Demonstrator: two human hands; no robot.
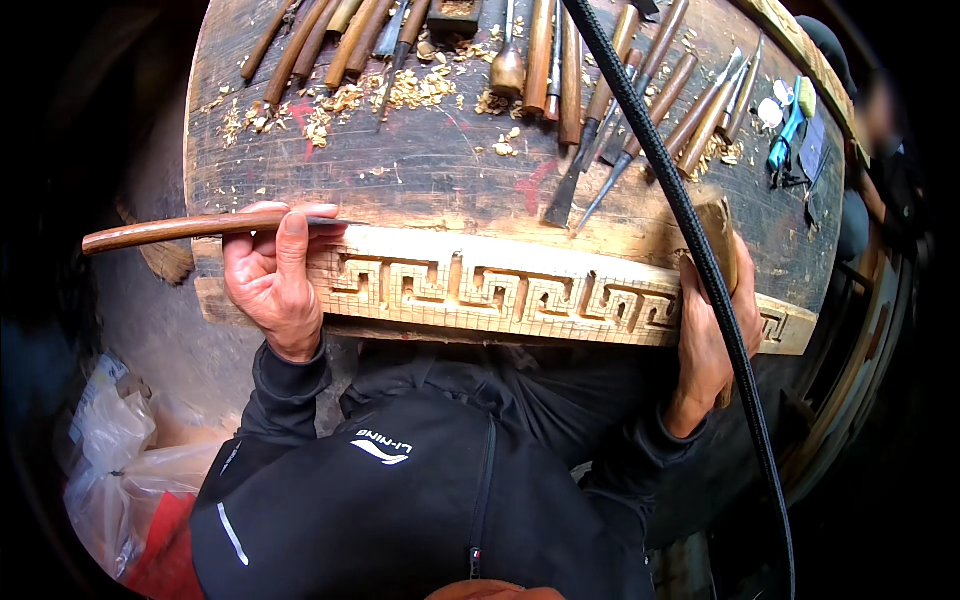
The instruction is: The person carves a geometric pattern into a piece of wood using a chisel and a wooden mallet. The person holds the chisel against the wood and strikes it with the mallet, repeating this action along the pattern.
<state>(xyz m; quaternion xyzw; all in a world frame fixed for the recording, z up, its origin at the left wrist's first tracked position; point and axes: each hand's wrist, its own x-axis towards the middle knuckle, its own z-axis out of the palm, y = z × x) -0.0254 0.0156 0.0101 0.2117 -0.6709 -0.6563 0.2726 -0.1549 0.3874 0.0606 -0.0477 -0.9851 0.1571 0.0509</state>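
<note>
Lt. wd board [520, 292], fret-carved

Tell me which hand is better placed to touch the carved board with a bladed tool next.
Probably left: the left hand holds a bladed tool, its tip by the board; the right hand grips a wooden piece.

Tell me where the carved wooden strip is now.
In the head view, the carved wooden strip runs left to right along the near edge of the workbench, from the left hand to just past the right hand.
</note>
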